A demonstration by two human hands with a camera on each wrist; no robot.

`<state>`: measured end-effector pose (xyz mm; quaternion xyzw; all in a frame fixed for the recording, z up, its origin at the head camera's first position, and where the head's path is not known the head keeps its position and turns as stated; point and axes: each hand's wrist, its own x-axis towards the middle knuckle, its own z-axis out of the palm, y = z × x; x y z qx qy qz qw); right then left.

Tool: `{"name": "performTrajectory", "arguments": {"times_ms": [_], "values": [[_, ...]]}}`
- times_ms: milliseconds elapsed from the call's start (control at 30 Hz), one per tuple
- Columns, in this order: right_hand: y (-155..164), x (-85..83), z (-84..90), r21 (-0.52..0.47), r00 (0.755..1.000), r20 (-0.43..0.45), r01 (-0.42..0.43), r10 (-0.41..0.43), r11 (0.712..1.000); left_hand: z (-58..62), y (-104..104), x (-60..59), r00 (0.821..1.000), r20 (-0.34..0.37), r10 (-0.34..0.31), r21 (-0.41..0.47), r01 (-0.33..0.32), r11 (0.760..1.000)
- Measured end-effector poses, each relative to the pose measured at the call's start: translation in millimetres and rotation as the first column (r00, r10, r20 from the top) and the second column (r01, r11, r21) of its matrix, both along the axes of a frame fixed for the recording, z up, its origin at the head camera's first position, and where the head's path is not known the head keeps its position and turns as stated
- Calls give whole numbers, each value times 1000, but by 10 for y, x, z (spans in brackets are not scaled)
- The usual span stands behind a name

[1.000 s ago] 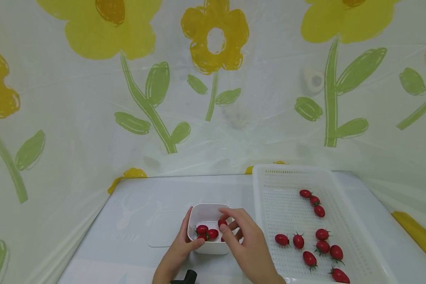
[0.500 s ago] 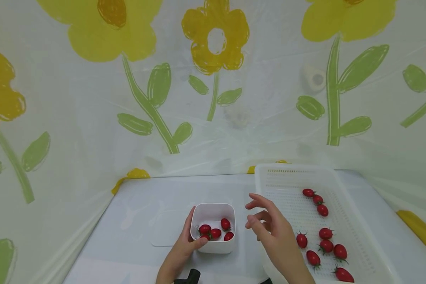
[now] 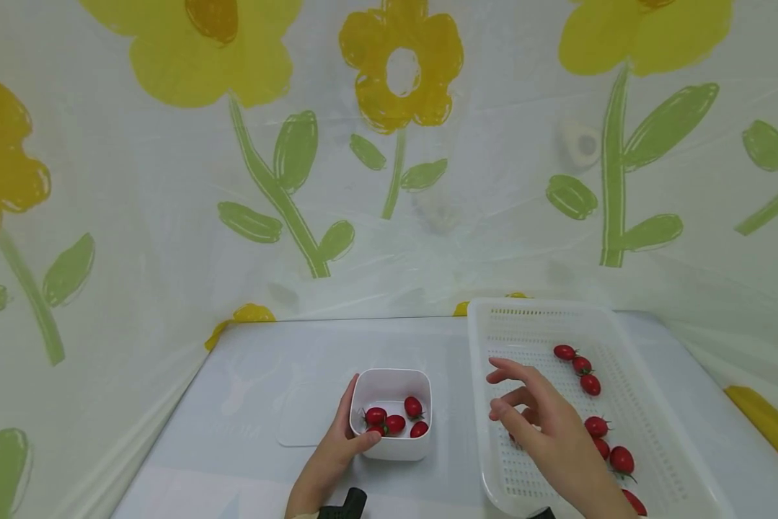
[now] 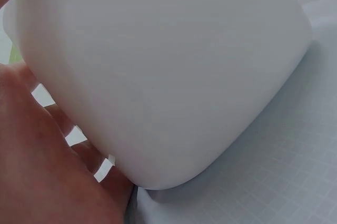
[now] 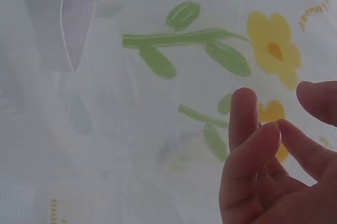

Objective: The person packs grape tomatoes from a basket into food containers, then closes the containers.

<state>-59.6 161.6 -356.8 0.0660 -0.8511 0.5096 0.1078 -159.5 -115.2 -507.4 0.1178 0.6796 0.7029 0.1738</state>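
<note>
Nearest the camera, at the bottom edge of the table (image 3: 246,360), the left hand (image 3: 334,454) grips the small white tub (image 3: 391,450) by its near left corner, thumb up the left wall and fingers curled under and round the side (the left wrist view shows little but that white wall pressed against the palm). Four cherry tomatoes (image 3: 395,424) lie inside the tub. To the right, the right hand (image 3: 547,425) hovers over the near left part of the white perforated tray (image 3: 492,339), fingers loosely spread and holding nothing; the right wrist view shows them apart with empty space between. Loose tomatoes (image 3: 596,427) lie on the tray just right of that hand, with three more (image 3: 578,365) in a short line farther back. Judged from this, the moving of tomatoes into the tub is partly done: four are in, and at least seven remain on the tray. Behind the table hangs a flowered plastic sheet (image 3: 389,144).
</note>
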Motion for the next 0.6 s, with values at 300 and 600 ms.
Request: {"name": "performTrajectory", "arguments": {"times_ms": [300,600], "values": [[352,-123,-63,169,997,33,-67,62,983,13,8,7,1000,-10,-9,30,9,999],[691,-278,-165,234,985,102,-159,139,959,20,3,8,1000,-1,0,21,0,1000]]}}
